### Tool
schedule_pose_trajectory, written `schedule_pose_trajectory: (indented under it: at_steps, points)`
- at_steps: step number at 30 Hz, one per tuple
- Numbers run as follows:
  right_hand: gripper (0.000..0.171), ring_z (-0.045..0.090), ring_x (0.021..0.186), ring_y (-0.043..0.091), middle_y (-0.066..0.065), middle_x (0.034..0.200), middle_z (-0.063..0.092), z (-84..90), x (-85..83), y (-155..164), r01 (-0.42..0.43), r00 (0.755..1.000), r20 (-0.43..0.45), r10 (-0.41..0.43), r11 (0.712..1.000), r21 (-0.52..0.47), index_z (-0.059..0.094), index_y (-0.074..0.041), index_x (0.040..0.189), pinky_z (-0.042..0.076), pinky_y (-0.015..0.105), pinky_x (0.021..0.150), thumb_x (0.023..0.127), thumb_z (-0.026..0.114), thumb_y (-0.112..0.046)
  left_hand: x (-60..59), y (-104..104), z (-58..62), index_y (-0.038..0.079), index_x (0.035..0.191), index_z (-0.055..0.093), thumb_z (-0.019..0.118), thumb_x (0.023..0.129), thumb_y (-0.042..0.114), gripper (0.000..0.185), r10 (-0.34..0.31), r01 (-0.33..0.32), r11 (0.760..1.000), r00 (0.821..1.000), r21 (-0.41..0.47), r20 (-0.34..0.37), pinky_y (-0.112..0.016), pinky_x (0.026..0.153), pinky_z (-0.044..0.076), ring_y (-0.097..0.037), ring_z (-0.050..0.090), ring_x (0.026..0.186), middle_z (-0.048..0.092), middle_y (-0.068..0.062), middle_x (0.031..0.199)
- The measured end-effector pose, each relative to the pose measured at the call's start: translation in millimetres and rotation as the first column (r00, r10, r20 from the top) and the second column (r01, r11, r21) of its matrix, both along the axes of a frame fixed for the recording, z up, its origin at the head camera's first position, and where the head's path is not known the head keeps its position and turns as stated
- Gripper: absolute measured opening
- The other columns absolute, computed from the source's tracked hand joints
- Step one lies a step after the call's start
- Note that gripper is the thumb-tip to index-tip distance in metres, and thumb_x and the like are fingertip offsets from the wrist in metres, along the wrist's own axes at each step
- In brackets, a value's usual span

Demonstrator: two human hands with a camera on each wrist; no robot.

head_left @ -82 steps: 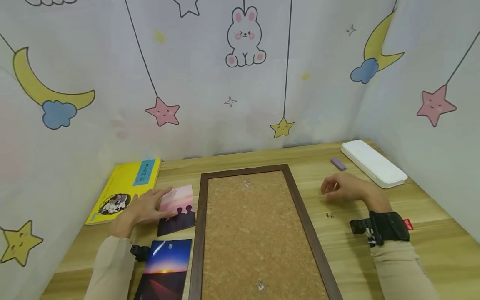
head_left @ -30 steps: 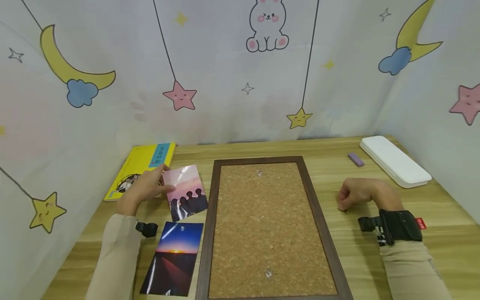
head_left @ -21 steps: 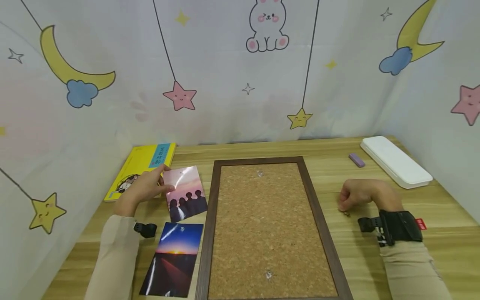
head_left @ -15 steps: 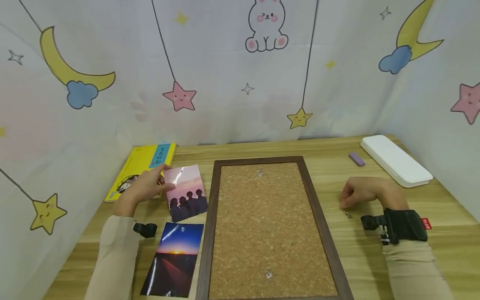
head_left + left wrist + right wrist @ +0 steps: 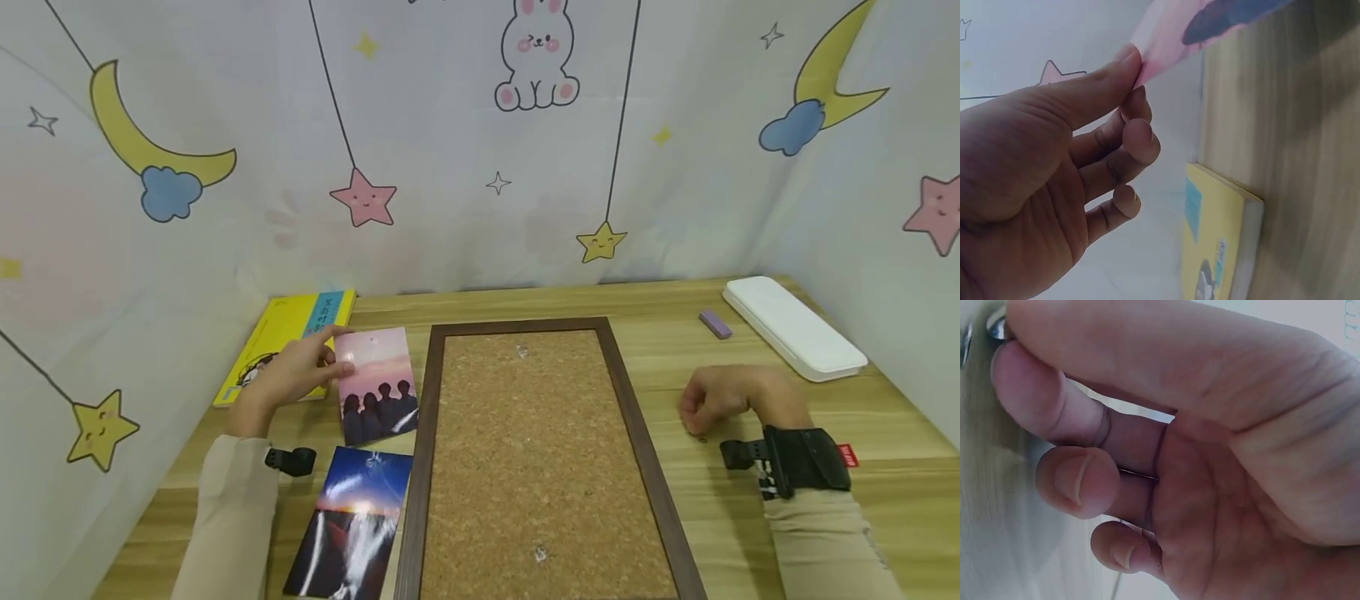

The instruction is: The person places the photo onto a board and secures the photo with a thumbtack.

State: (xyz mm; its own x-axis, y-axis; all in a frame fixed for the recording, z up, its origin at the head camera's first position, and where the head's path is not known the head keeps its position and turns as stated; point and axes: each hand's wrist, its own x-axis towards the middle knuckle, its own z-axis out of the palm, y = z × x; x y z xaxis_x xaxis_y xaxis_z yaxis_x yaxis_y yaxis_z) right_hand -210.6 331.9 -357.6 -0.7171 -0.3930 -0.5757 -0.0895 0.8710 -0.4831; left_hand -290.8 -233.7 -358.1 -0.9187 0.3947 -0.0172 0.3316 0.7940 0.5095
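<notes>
My left hand (image 5: 300, 367) pinches the left edge of a pink photo (image 5: 375, 383) of dark silhouettes and holds it tilted above the table, just left of the cork board (image 5: 525, 467). In the left wrist view the thumb and fingers (image 5: 1135, 75) grip the photo's corner (image 5: 1166, 37). My right hand (image 5: 712, 400) is curled on the table right of the board. In the right wrist view its thumb and forefinger (image 5: 1004, 344) close on a small shiny pushpin (image 5: 996, 325).
A sunset photo (image 5: 348, 525) lies flat below the pink one. A yellow book (image 5: 288, 333) sits at the back left, also in the left wrist view (image 5: 1216, 244). At the back right are a white case (image 5: 795, 329) and a purple eraser (image 5: 715, 324). Two pins (image 5: 522, 352) sit in the cork.
The left hand has lifted the pink photo off the table and eased it right, toward the board. The right hand has drawn back and come down onto the pin on the table.
</notes>
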Motion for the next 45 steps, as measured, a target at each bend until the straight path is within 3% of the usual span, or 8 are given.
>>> schedule_pose_trajectory:
  at_steps: [6,9,14,21,28,33,37,45]
  points:
    - [0.009,0.037,0.053,0.006,-0.004,0.062,0.047,-2.5,-3.3,3.1,-0.053,0.998,-0.022,0.051,0.993,-0.107,0.062,-0.004,0.075,0.031,0.021,0.051,0.082,0.058,-0.007,0.9,1.7,12.7,0.013,0.137,0.03,0.059,0.083,0.035,0.065,-0.023,0.023,1.0,0.995,0.002,-0.097,-0.028,0.056,0.043,-0.018,0.052,0.063,0.059,-0.01,0.08]
    - [0.011,0.04,0.055,0.005,-0.003,0.065,0.048,-4.7,-3.7,3.4,-0.106,0.99,-0.106,0.089,0.98,-0.171,0.059,-0.004,0.078,0.034,0.022,0.053,0.086,0.056,-0.01,1.8,6.9,18.5,0.013,0.14,0.026,0.058,0.085,0.032,0.066,-0.056,0.064,0.997,0.989,0.053,-0.14,-0.028,0.054,0.042,-0.019,0.049,0.06,0.056,-0.008,0.074]
    - [0.012,0.042,0.057,0.005,-0.002,0.069,0.049,-7.4,-5.9,-0.4,-0.16,0.963,-0.251,0.094,0.952,-0.259,0.057,-0.005,0.083,0.038,0.023,0.054,0.089,0.053,-0.015,4.1,25.0,27.7,0.012,0.141,0.024,0.058,0.085,0.028,0.067,-0.127,0.145,0.98,0.982,0.136,-0.137,-0.027,0.055,0.043,-0.019,0.051,0.061,0.056,-0.005,0.072]
    - [0.013,0.043,0.059,0.006,0.0,0.07,0.051,-0.8,-15.3,-11.3,-0.162,0.939,-0.34,0.055,0.942,-0.294,0.057,-0.005,0.085,0.04,0.023,0.055,0.089,0.054,-0.017,1.7,40.3,41.6,0.012,0.14,0.025,0.059,0.085,0.028,0.067,-0.172,0.187,0.979,0.971,0.077,-0.168,-0.027,0.058,0.045,-0.017,0.052,0.062,0.057,-0.006,0.073]
    - [0.013,0.046,0.061,0.011,0.005,0.073,0.051,19.0,-26.8,-16.8,-0.146,0.931,-0.362,0.041,0.953,-0.266,0.056,-0.005,0.086,0.041,0.026,0.055,0.089,0.053,-0.018,2.5,47.2,55.5,0.013,0.141,0.024,0.058,0.086,0.028,0.066,-0.178,0.19,0.979,0.974,0.074,-0.141,-0.031,0.063,0.046,-0.02,0.054,0.069,0.059,-0.004,0.079]
    - [0.018,0.051,0.074,0.021,0.01,0.084,0.053,30.5,-40.3,-22.4,-0.087,0.951,-0.307,-0.029,0.931,-0.355,0.055,-0.007,0.092,0.045,0.03,0.065,0.09,0.053,-0.024,-0.1,60.5,63.2,0.015,0.14,0.025,0.058,0.085,0.03,0.066,-0.184,0.201,0.973,0.973,0.116,-0.142,-0.031,0.065,0.045,-0.019,0.053,0.072,0.059,-0.005,0.083]
    - [0.024,0.052,0.08,0.022,0.012,0.091,0.055,35.7,-53.0,-32.8,-0.052,0.95,-0.3,-0.087,0.904,-0.425,0.056,-0.004,0.097,0.046,0.033,0.071,0.089,0.054,-0.026,-5.2,75.3,62.3,0.013,0.139,0.028,0.058,0.085,0.029,0.064,-0.226,0.245,0.956,0.966,0.159,-0.13,-0.032,0.065,0.045,-0.019,0.053,0.072,0.06,-0.005,0.084]
    - [0.024,0.056,0.087,0.023,0.008,0.097,0.061,42.4,-73.9,-67.0,-0.044,0.911,-0.386,-0.142,0.899,-0.435,0.061,-0.009,0.102,0.045,0.034,0.073,0.088,0.055,-0.028,-8.9,104.1,49.7,0.011,0.138,0.031,0.059,0.086,0.024,0.06,-0.28,0.278,0.932,0.96,0.234,-0.025,-0.03,0.059,0.04,-0.025,0.05,0.067,0.057,-0.012,0.074]
